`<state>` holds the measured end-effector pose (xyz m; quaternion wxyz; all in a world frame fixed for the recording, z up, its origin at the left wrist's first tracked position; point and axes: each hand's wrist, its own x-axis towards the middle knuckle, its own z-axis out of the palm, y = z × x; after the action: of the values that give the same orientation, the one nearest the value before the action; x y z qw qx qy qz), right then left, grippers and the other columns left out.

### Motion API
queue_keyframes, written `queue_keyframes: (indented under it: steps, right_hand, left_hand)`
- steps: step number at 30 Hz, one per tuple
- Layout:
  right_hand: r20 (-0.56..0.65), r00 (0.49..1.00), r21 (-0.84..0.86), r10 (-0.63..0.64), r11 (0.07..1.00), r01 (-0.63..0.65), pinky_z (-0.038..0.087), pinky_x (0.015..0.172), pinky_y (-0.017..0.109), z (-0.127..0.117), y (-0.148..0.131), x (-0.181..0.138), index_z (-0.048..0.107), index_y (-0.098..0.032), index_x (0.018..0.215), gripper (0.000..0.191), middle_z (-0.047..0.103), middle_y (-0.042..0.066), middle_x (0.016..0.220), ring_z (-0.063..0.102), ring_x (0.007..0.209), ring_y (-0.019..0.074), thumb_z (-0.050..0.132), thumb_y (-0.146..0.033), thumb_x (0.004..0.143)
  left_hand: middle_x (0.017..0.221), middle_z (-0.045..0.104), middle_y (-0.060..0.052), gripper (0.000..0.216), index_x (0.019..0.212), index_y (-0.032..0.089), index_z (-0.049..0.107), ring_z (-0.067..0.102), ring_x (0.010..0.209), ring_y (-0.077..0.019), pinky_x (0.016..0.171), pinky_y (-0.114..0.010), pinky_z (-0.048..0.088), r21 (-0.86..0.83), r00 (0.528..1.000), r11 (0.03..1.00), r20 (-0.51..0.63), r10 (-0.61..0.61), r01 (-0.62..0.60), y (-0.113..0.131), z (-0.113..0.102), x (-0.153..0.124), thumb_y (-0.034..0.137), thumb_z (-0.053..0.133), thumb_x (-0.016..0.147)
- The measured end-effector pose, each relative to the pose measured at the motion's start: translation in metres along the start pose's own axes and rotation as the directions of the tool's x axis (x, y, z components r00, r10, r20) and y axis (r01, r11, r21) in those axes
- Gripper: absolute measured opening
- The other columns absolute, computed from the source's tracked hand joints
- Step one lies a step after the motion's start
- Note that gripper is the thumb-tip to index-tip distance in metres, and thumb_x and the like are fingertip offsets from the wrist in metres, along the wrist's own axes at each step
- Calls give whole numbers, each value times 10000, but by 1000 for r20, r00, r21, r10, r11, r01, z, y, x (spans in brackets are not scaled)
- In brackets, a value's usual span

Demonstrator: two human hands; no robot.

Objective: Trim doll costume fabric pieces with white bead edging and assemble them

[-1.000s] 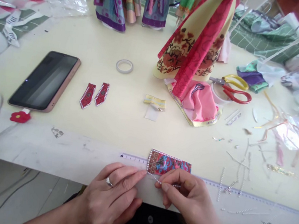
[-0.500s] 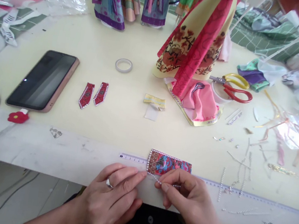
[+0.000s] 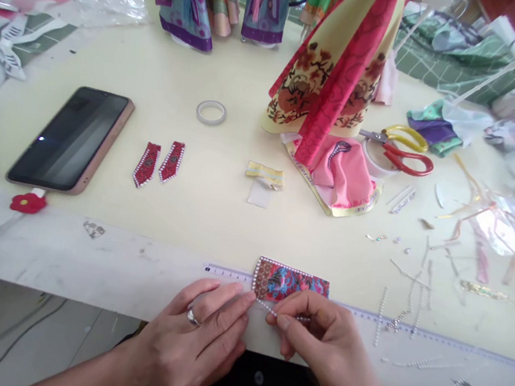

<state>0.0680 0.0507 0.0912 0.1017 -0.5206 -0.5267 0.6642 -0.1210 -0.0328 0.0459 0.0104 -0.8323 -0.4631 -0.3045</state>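
Observation:
A patterned red and blue fabric piece [image 3: 291,283] lies on a clear ruler [image 3: 411,331] near the table's front edge. White beads line its left and upper sides. My right hand [image 3: 321,331] pinches a thin strip of white beads [image 3: 266,307] between thumb and index finger, just below the fabric. From there the strip runs left to the fabric's lower left corner. My left hand [image 3: 199,339], wearing a ring, has its fingers stretched out, with the index fingertip pressing at that corner. Its thumb is mostly hidden underneath.
Loose bead strips [image 3: 381,316] are scattered at right. Farther back are scissors [image 3: 403,151], pink cloth [image 3: 344,177] and a doll-sized gown [image 3: 338,69]. At left lie a phone [image 3: 72,136], two red beaded pieces [image 3: 146,165] and a tape roll [image 3: 211,112].
The whole view has shifted slightly. My left index fingertip sits a touch higher and closer to the fabric's corner; my right hand keeps its pinch on the bead strip.

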Motion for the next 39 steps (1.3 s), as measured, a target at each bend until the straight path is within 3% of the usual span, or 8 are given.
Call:
queue_keyframes:
  steps: [4, 11, 24, 27, 32, 39]
  right_hand:
    - [-22, 999, -113, -33, 993, 30, 383, 466, 203, -3, 4, -3, 622, -168, 728, 183, 551, -22, 551, 489, 497, 90, 579, -329, 802]
    - [-25, 961, -382, -274, 891, 244, 428, 486, 203, -9, 2, -7, 663, -201, 768, 157, 628, -23, 625, 535, 513, 90, 535, -244, 849]
    - [65, 831, -525, -552, 689, 499, 505, 571, 200, -13, 9, -12, 599, -171, 1027, 236, 673, -4, 731, 602, 567, 89, 423, -104, 883]
    - [85, 839, -552, -538, 676, 489, 499, 548, 212, -11, 8, -12, 553, -163, 1055, 233, 672, 3, 729, 601, 557, 98, 404, -108, 884]
    - [86, 910, -582, -406, 721, 377, 450, 447, 219, -8, 5, -15, 501, -171, 1033, 193, 650, 12, 676, 583, 513, 118, 365, -171, 897]
    - [111, 940, -596, -323, 735, 323, 417, 450, 229, -7, 6, -15, 441, -166, 1031, 168, 639, 21, 654, 570, 500, 126, 334, -202, 907]
  left_hand:
    - [1154, 657, -113, 213, 967, 90, 667, 542, 1143, -263, 970, -418, 425, 1, 1000, 1000, -10, -14, 14, 2, 2, -2, 159, 648, 767]
    - [1152, 660, -124, 242, 965, 89, 679, 553, 1120, -277, 960, -450, 418, 3, 999, 999, -34, -40, 41, 5, 7, -6, 148, 686, 731]
    - [1152, 663, -107, 225, 964, 102, 676, 567, 1093, -270, 954, -453, 423, 19, 998, 999, -43, -42, 43, 5, 7, -5, 139, 659, 743]
    - [1143, 667, -108, 228, 962, 97, 673, 570, 1088, -272, 948, -455, 426, 12, 998, 999, -45, -42, 43, 5, 7, -4, 128, 660, 736]
    - [1127, 674, -110, 240, 971, 83, 670, 575, 1075, -268, 943, -450, 430, 3, 997, 999, -57, -44, 45, 5, 7, -3, 118, 662, 733]
    - [1135, 673, -90, 229, 987, 107, 667, 576, 1076, -252, 945, -436, 435, 17, 997, 998, -52, -55, 56, 5, 7, -2, 132, 641, 761]
